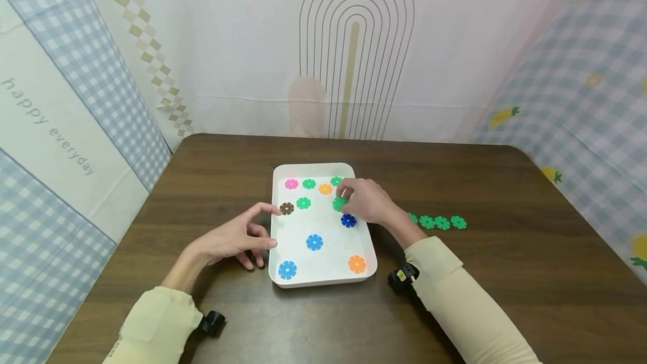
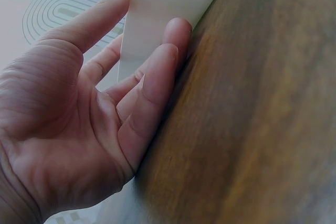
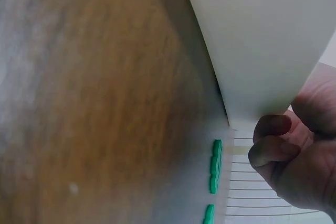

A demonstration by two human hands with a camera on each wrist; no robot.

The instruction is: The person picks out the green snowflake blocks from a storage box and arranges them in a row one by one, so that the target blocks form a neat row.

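Right hand [image 1: 368, 201] seemingly pinches green disc [image 1: 339, 204] inside right edge of tray [image 1: 323, 269], fingertips partly hidden. Left hand [image 1: 235, 239], fingers apart, touches left edge. Disc likely light, stiff; best taken by notched rim.

A white tray [image 1: 331, 263] is laid flat, its left rim touched by the left hand [image 1: 236, 236]. Inside, notched discs [image 1: 314, 237] in pink, green, orange, brown and blue are spread apart. Near the right rim, a green disc [image 1: 338, 204] is pinched by the right hand [image 1: 367, 201].
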